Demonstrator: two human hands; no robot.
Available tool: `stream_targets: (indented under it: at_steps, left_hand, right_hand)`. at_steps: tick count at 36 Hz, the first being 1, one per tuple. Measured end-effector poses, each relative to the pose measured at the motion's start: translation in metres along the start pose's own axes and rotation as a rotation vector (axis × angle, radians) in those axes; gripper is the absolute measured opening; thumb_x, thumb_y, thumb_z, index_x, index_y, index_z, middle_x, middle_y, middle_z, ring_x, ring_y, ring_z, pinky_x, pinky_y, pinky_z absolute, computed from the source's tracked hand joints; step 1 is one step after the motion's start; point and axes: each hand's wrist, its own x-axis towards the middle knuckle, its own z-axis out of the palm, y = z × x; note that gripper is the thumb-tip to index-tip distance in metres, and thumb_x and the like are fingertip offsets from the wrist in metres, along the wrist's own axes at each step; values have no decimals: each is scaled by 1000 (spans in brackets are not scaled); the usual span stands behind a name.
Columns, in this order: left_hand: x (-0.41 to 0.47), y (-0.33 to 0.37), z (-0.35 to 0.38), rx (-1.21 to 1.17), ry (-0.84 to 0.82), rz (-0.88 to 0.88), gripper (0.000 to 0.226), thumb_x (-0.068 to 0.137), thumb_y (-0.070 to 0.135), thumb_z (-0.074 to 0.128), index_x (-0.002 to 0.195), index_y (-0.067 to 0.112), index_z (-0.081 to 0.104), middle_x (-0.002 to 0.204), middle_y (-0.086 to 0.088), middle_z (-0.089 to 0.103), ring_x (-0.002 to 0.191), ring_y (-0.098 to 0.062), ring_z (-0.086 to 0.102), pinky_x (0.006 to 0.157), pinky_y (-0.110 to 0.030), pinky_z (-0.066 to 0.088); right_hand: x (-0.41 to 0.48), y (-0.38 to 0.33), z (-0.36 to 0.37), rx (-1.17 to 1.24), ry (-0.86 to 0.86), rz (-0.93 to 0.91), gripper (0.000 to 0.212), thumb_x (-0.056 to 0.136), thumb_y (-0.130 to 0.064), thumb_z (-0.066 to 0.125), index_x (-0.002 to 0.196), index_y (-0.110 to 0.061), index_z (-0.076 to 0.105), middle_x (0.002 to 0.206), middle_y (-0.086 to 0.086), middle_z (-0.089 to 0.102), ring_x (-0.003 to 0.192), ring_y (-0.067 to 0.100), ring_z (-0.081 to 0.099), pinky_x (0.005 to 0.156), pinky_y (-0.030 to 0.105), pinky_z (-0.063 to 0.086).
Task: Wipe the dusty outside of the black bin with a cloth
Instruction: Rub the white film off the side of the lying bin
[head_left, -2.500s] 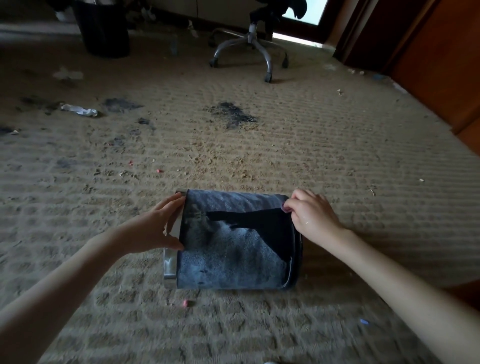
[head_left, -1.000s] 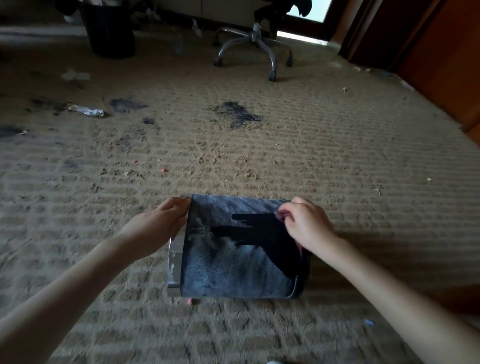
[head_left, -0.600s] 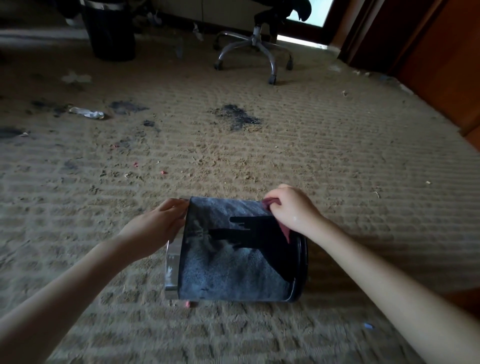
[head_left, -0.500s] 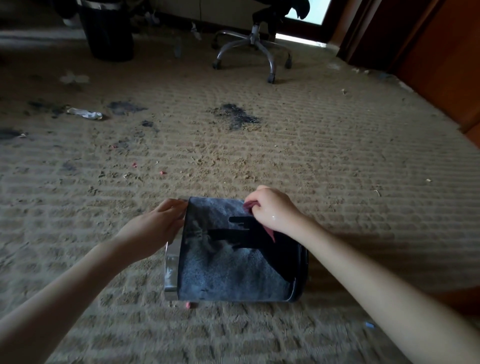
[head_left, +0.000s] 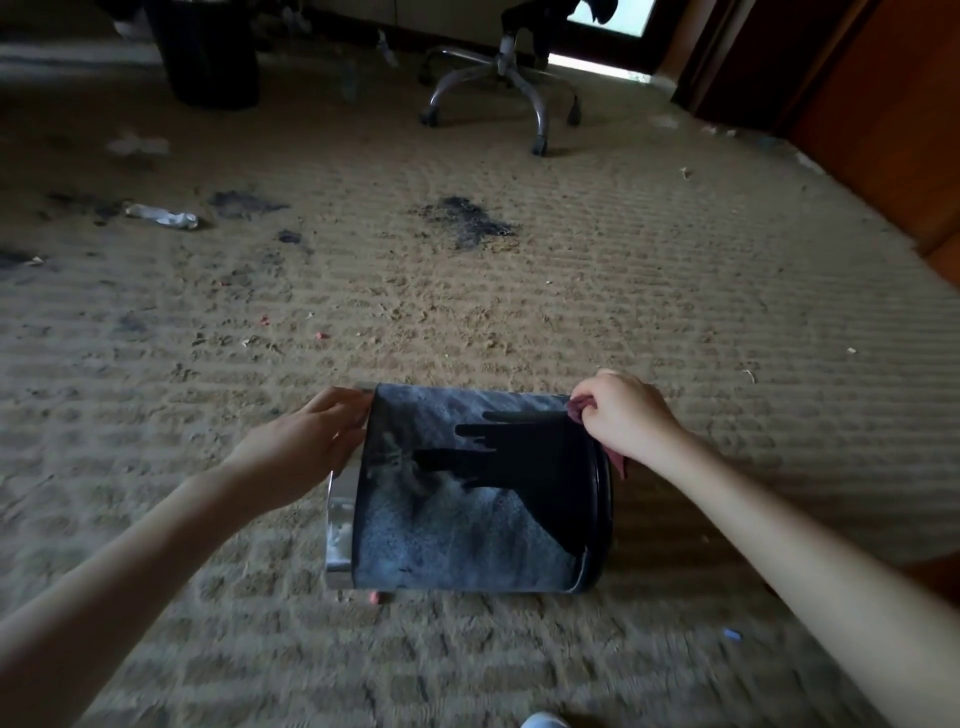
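Observation:
The black bin (head_left: 457, 540) lies on its side on the carpet, metal rim to the left, base to the right. Grey dust coats most of its wall; a black wiped patch runs across the upper middle and right. My left hand (head_left: 306, 441) grips the rim at the bin's upper left. My right hand (head_left: 623, 415) sits at the bin's upper right edge, closed on a small dark red cloth (head_left: 576, 414) that peeks out beside the fingers and below the wrist.
Dirty beige carpet (head_left: 519, 312) with crumbs and dark stains (head_left: 467, 223). An office chair base (head_left: 504, 83) and another black bin (head_left: 208, 57) stand at the back. A crumpled wrapper (head_left: 163, 215) lies at left. Wooden panels (head_left: 883, 104) line the right.
My right hand with the cloth swept left across the bin's top, then back to the upper right edge, leaving a new wiped streak. The left hand stayed on the rim.

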Motion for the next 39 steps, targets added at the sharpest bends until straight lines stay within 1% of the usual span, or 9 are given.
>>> stream_targets:
  at_steps: [4, 9, 14, 19, 24, 27, 30, 36, 39]
  left_hand:
    - [1, 0, 1, 2, -3, 3, 48, 94, 42, 35, 141, 30, 34, 142, 18, 32, 103, -9, 58, 82, -36, 53]
    - [0, -1, 1, -10, -3, 16, 51, 93, 44, 32, 142, 30, 33, 142, 18, 32, 106, -9, 58, 84, -37, 53]
    - [-1, -2, 2, 12, -2, 31, 54, 91, 47, 29, 141, 28, 35, 140, 16, 35, 97, -8, 59, 80, -35, 54]
    - [-4, -4, -1, 42, -2, 51, 68, 82, 61, 16, 141, 32, 32, 142, 18, 31, 105, -10, 58, 79, -35, 55]
    - [-6, -3, -3, 64, -18, 44, 70, 80, 64, 13, 142, 36, 28, 144, 20, 27, 106, -9, 57, 80, -35, 55]
    - [-7, -2, -3, 60, -13, 42, 69, 79, 64, 15, 141, 37, 31, 143, 20, 29, 100, -8, 58, 79, -35, 55]
    - [-6, -2, -3, 38, -13, 30, 65, 81, 61, 20, 140, 38, 34, 143, 22, 30, 99, -5, 57, 80, -36, 55]
    - [-1, -3, -3, 28, -27, 20, 63, 83, 60, 20, 140, 37, 33, 145, 22, 29, 103, -8, 58, 80, -39, 55]
    - [-4, -2, -1, 87, -14, 19, 70, 79, 65, 9, 142, 39, 28, 150, 21, 22, 120, -14, 49, 87, -40, 52]
  right_hand:
    - [-3, -19, -2, 125, 56, -96, 30, 88, -8, 46, 103, -19, 69, 101, -1, 56, 95, 20, 57, 85, 35, 48]
    - [2, -52, 6, 131, 5, -239, 31, 89, -7, 46, 105, -20, 69, 103, 0, 55, 98, 21, 56, 87, 36, 48]
    - [24, -56, 11, 67, -56, -194, 34, 89, -7, 44, 107, -24, 67, 111, 0, 55, 106, 23, 53, 91, 40, 44]
    - [30, -32, 9, 65, -143, -126, 39, 89, -4, 43, 101, -32, 68, 120, -5, 57, 113, 24, 51, 95, 43, 41]
    - [15, 12, 3, -31, -96, -29, 39, 90, -6, 43, 106, -33, 66, 100, -7, 51, 106, 21, 52, 90, 39, 42]
    - [12, 19, 1, -36, -99, -8, 39, 91, -7, 42, 109, -33, 66, 97, -10, 47, 103, 20, 52, 89, 37, 42]
    - [16, 7, -3, -82, -112, -44, 32, 90, -12, 45, 103, -32, 67, 97, -9, 47, 108, 20, 48, 99, 42, 35]
    - [28, -43, 1, 56, -31, -237, 36, 93, -10, 44, 115, -31, 64, 110, -5, 55, 105, 18, 49, 95, 40, 35]
    - [30, -63, 9, -9, -72, -260, 39, 92, -6, 43, 115, -30, 64, 111, -4, 53, 111, 20, 45, 96, 42, 28]
